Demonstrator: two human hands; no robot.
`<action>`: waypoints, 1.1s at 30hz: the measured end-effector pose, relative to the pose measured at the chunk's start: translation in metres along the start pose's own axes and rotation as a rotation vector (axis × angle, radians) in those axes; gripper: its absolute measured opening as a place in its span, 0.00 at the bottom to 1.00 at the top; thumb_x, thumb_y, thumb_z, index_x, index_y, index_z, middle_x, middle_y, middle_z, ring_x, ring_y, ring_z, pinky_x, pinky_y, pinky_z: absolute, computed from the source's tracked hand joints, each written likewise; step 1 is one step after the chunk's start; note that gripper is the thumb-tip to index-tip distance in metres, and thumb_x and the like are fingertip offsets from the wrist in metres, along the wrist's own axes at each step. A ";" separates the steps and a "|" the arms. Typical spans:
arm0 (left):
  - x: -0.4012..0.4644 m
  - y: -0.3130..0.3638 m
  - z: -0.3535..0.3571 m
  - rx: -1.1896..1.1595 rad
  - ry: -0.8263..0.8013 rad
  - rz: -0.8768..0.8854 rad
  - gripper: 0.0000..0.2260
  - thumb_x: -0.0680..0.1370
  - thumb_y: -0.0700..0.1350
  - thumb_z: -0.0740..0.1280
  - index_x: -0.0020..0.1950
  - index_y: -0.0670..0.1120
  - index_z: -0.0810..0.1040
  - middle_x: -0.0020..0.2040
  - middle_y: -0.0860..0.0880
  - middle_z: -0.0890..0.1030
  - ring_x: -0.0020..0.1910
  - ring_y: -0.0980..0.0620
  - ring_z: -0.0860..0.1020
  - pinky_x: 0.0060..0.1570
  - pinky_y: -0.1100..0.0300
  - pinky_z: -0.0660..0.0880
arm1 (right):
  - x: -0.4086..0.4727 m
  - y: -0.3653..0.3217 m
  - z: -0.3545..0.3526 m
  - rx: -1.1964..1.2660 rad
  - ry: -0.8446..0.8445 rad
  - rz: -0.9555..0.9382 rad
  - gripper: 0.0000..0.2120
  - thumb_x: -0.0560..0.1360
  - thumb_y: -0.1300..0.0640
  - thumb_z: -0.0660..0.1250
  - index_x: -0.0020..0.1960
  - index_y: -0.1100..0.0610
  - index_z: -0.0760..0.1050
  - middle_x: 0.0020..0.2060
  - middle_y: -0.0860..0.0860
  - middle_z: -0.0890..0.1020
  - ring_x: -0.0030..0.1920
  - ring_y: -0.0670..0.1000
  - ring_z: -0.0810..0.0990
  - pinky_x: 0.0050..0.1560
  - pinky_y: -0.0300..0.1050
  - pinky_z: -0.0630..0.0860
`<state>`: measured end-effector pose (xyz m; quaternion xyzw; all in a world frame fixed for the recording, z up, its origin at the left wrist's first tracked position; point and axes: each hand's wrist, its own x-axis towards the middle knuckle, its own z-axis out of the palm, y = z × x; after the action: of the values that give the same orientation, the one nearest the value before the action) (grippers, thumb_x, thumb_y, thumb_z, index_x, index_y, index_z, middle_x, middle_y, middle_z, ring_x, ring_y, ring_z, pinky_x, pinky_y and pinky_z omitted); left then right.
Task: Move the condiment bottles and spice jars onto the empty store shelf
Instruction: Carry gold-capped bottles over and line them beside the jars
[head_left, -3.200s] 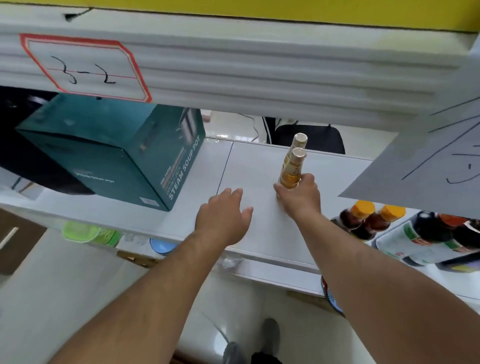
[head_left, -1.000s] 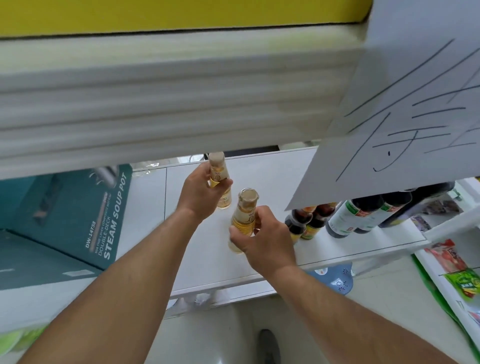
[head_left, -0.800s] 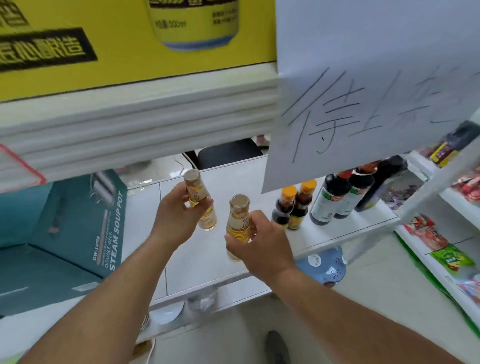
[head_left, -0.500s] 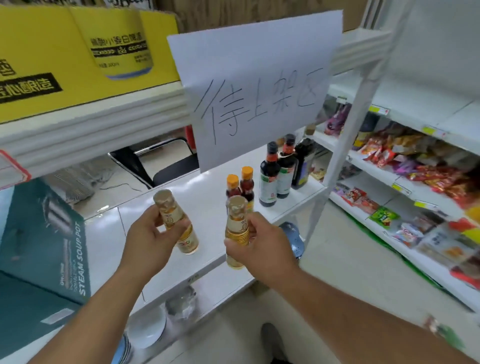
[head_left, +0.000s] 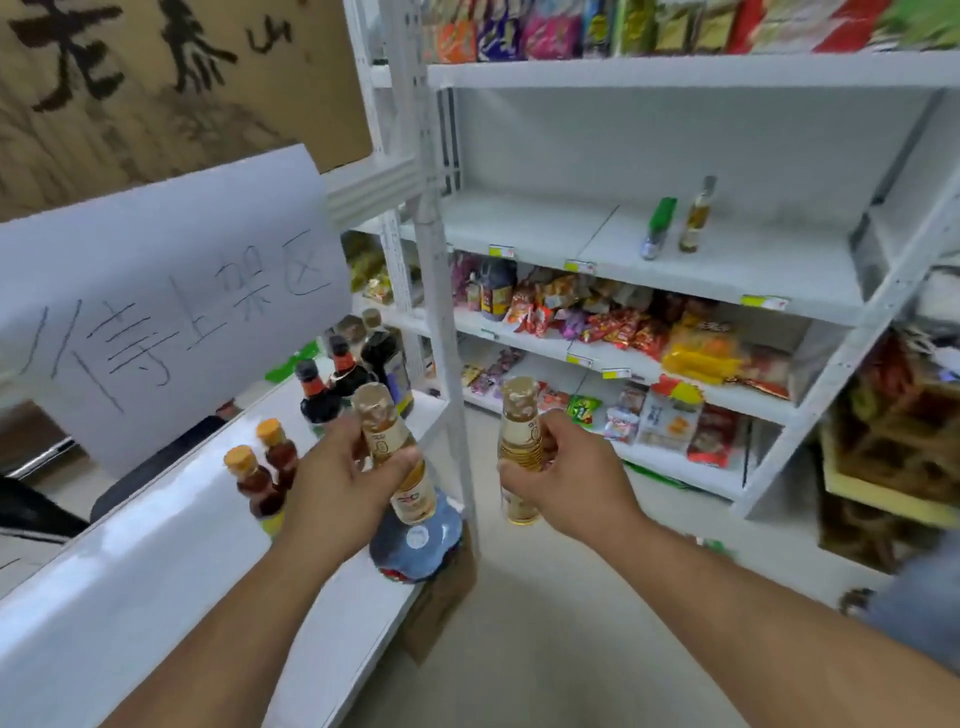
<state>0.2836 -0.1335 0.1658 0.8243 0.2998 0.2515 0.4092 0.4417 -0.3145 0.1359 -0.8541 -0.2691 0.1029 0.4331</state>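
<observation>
My left hand (head_left: 337, 483) grips a small amber bottle with a tan cap (head_left: 395, 457), tilted slightly right. My right hand (head_left: 566, 478) holds a matching amber bottle (head_left: 519, 441) upright. Both are in mid-air in the aisle, off the white staging shelf (head_left: 156, 571) at left. That shelf still carries two small orange-capped bottles (head_left: 260, 478) and several dark sauce bottles (head_left: 332, 384). Ahead on the right, a nearly bare white store shelf (head_left: 545, 234) bears a green-topped bottle (head_left: 657, 228) and a slim clear bottle (head_left: 696, 215).
A paper sign with handwriting (head_left: 171, 306) hangs over the staging shelf. A white upright post (head_left: 441, 312) stands between the two shelving units. Snack packets (head_left: 649, 332) fill the lower shelves. A blue-lidded item (head_left: 415, 540) and a cardboard box (head_left: 441, 597) sit below.
Both bottles were lifted off the staging shelf, one in each hand. My view has swung right and up, bringing the nearly bare store shelf into sight.
</observation>
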 end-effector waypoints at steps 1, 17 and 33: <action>0.009 0.011 0.016 -0.010 -0.036 0.029 0.09 0.77 0.48 0.75 0.55 0.57 0.79 0.49 0.62 0.82 0.48 0.67 0.79 0.43 0.73 0.71 | 0.006 0.008 -0.014 -0.009 0.028 0.017 0.20 0.65 0.39 0.74 0.53 0.45 0.76 0.45 0.42 0.84 0.45 0.47 0.82 0.49 0.54 0.82; 0.133 0.145 0.277 -0.075 -0.314 0.222 0.08 0.77 0.46 0.76 0.50 0.56 0.78 0.46 0.58 0.82 0.44 0.69 0.78 0.39 0.75 0.70 | 0.113 0.156 -0.212 -0.014 0.310 0.218 0.18 0.66 0.40 0.75 0.51 0.45 0.76 0.43 0.40 0.83 0.44 0.46 0.82 0.47 0.54 0.82; 0.301 0.183 0.392 -0.088 -0.484 0.313 0.08 0.78 0.50 0.74 0.53 0.54 0.78 0.46 0.58 0.82 0.44 0.68 0.78 0.41 0.67 0.71 | 0.260 0.194 -0.258 -0.069 0.446 0.360 0.17 0.69 0.43 0.76 0.55 0.44 0.76 0.43 0.41 0.83 0.43 0.43 0.81 0.44 0.45 0.79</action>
<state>0.8040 -0.2171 0.1571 0.8780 0.0515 0.1202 0.4604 0.8356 -0.4415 0.1526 -0.9039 -0.0146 -0.0213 0.4269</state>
